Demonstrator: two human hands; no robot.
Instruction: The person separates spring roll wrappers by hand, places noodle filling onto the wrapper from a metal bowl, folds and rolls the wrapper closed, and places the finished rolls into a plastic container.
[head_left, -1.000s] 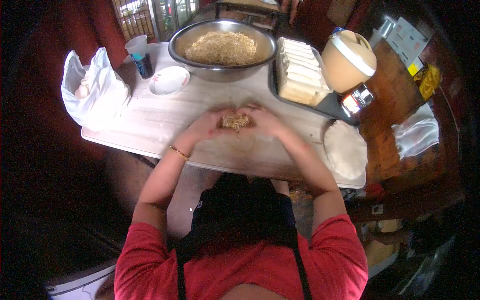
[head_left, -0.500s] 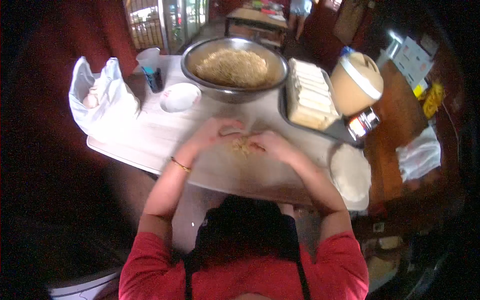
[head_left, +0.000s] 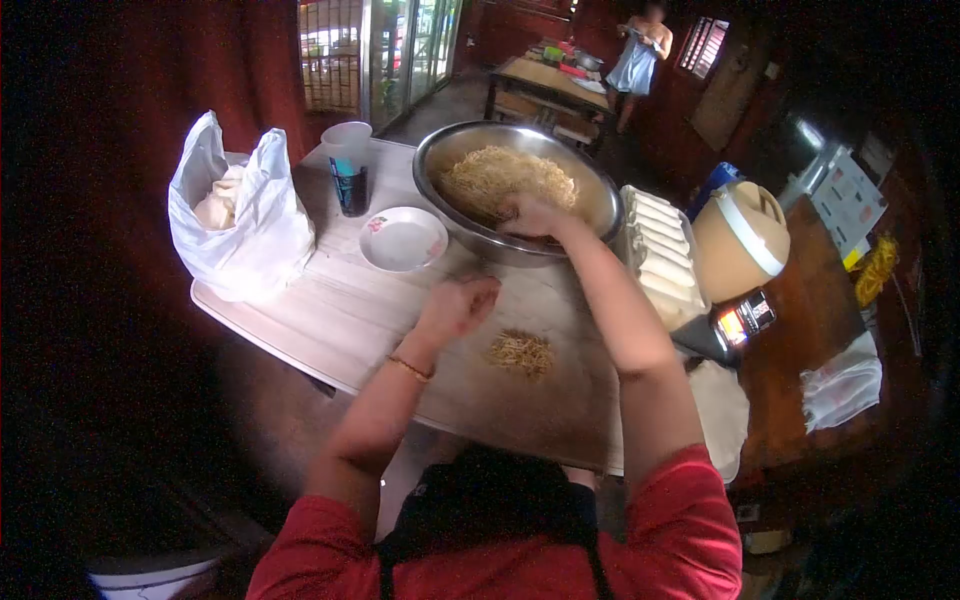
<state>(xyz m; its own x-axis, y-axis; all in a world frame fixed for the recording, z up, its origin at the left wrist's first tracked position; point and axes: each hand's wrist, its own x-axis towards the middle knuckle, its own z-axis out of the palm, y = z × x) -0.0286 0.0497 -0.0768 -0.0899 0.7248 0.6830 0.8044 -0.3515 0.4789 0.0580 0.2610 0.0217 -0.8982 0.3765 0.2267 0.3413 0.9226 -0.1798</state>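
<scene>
My right hand (head_left: 533, 217) reaches over the near rim of a large steel bowl (head_left: 432, 185), its fingers curled into the bean sprout filling (head_left: 510, 172) heaped inside; the fingertips are partly hidden. My left hand (head_left: 462, 306) hovers over the table, fingers curled in, with nothing visible in it. Close by on its right, a small pile of bean sprout filling (head_left: 520, 354) lies on the tabletop side nearest me, on what looks like a thin pale wrapper. A stack of round wrappers (head_left: 716, 410) rests at the right table edge, partly behind my right forearm.
Rolled spring rolls (head_left: 660, 245) fill a tray at the right, beside a tan jug (head_left: 742, 240) and a phone (head_left: 745, 318). On the left are a white plastic bag (head_left: 235, 235), a cup (head_left: 348, 175) and a flowered bowl (head_left: 403, 240). A person (head_left: 640, 60) stands far back.
My right hand has left the small pile and gone forward into the steel bowl. My left hand has drawn away from the pile toward the left. The camera view has shifted.
</scene>
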